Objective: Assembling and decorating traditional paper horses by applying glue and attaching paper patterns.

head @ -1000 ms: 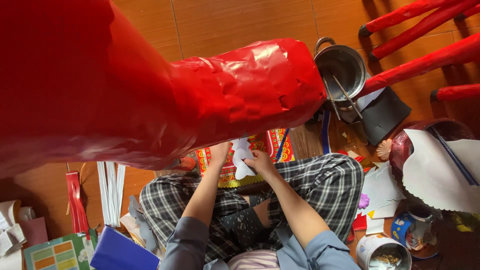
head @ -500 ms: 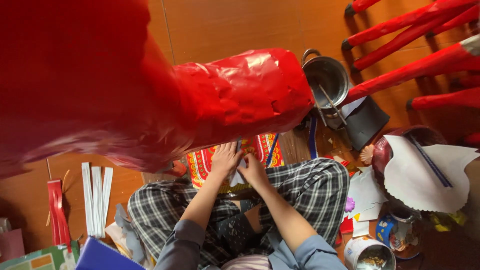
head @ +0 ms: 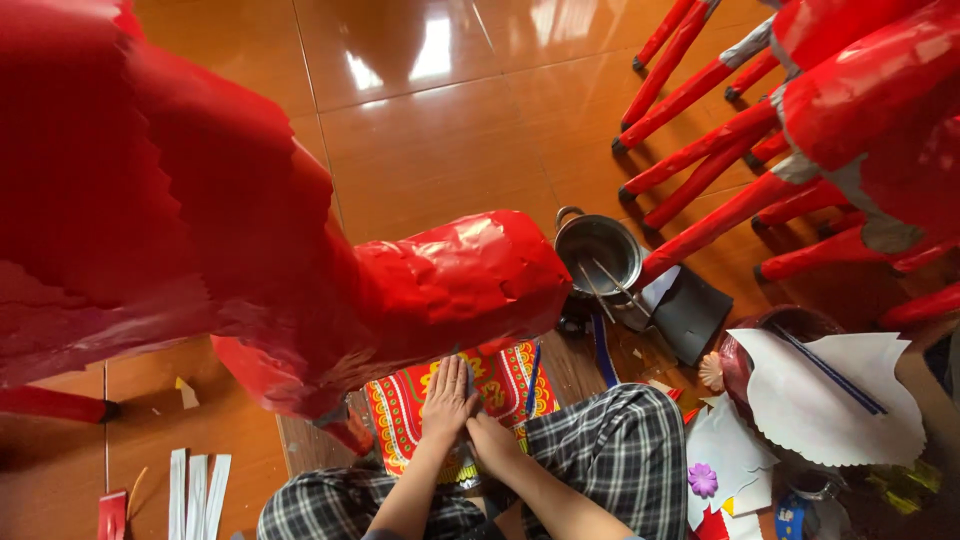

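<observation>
Both hands pressing a patterned red sheet flat on the floor

Left hand [head: 448, 397] lies open, palm down on the red patterned paper [head: 500, 385]; right hand [head: 492, 442] beside it, fingers curled, its hold cannot be told. The sheet lies before the knees under the red paper figure [head: 300, 260]. Judgement: smooth outward from the middle with even pressure, avoiding creases. Glossy orange tile floor [head: 430, 130]; metal pot [head: 598, 252] just beyond the sheet's far right corner; white paper strips [head: 197, 492] at left
</observation>
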